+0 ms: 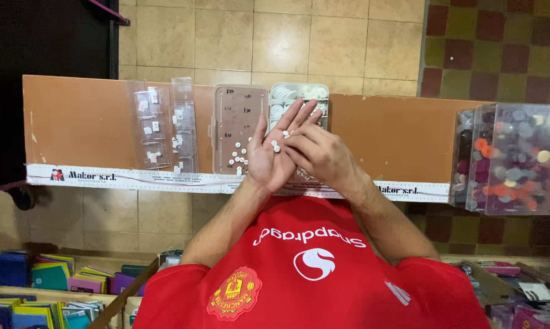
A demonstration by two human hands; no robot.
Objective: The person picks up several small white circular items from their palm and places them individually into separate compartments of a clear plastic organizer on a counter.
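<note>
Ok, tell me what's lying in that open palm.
A few small white buttons lie on the open left hand. The right hand reaches across it, and its fingers cover part of the palm, so any buttons beneath them are hidden.

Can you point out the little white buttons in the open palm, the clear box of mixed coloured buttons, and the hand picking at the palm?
white buttons (pixel 276 147), head view, on one button
clear box (pixel 518 159), head view, front wall
right hand (pixel 323 155), head view, back of hand

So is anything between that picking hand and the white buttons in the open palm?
Nothing visible. The white buttons lie bare on the open left hand, and the right hand has its fingers right beside them.
</note>
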